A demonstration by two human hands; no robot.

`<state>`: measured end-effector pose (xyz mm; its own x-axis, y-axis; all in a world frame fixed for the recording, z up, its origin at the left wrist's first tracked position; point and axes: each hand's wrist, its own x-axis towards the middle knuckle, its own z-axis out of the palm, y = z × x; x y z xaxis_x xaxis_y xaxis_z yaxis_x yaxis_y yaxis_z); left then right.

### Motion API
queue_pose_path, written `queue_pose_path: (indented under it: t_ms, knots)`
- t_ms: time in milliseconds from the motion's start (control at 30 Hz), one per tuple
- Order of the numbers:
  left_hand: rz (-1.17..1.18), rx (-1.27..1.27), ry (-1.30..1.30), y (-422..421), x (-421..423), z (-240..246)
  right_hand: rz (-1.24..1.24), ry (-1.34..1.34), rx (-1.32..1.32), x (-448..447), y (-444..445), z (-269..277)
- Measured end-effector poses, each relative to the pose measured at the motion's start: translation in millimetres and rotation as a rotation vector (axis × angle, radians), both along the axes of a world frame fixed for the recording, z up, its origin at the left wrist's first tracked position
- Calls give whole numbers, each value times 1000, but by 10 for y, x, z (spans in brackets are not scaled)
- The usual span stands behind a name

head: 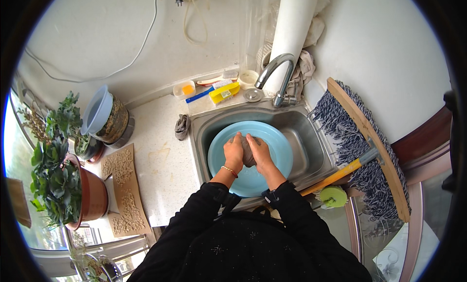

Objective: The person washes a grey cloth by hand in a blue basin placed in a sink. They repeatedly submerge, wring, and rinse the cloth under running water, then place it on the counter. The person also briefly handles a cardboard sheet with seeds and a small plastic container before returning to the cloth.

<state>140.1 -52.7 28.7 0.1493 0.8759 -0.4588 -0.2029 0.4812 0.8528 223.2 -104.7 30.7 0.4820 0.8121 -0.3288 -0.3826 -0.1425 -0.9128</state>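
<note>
Both my hands are over a light blue plastic basin [215,165] that stands in a stainless steel sink [310,143]. Between them is a bunched grey-brown cloth [249,152], probably wet. My left hand [234,153] grips it from the left, a beaded bracelet on the wrist. From the right, my right hand [261,153] presses on the same cloth, thumbs nearly side by side on top. Water seems to lie in the bottom of the basin. A chrome gooseneck faucet [288,68] curves over the sink's back edge, its spout behind the basin.
Brushes, one yellow [224,93], a small white tub [184,90] and a sink strainer [253,95] line the back ledge. A dark crumpled cloth [181,127] lies left of the sink. A string mop [365,147] leans at right. Potted plants [93,194] and cardboard with seeds [124,187] occupy the left.
</note>
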Motion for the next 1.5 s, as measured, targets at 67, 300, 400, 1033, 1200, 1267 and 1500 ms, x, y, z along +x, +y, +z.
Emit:
queue_pose_path:
  t_ms: [67,300,400,1033,1200,1267,1500]
  knots:
    - [-23,115,78,-6,10,33,19,144,-15,20,1,-15]
    - [-112,589,321,-102,5,14,200,746,-33,68,-93,-79]
    - [-191,790,365,-130,-31,-15,159,743,-16,59,-165,-115]
    - [-1013,-27,-160,-170,-258,412,456,-347,149,489,-86,410]
    - [-897,392,352,-218,-103,244,297,-248,104,428,-81,182]
    - [-764,566,499,-313,-52,169,220,-227,40,396,-75,92]
    - [-618,647,661,-447,13,-35,35,-213,14,319,52,-209]
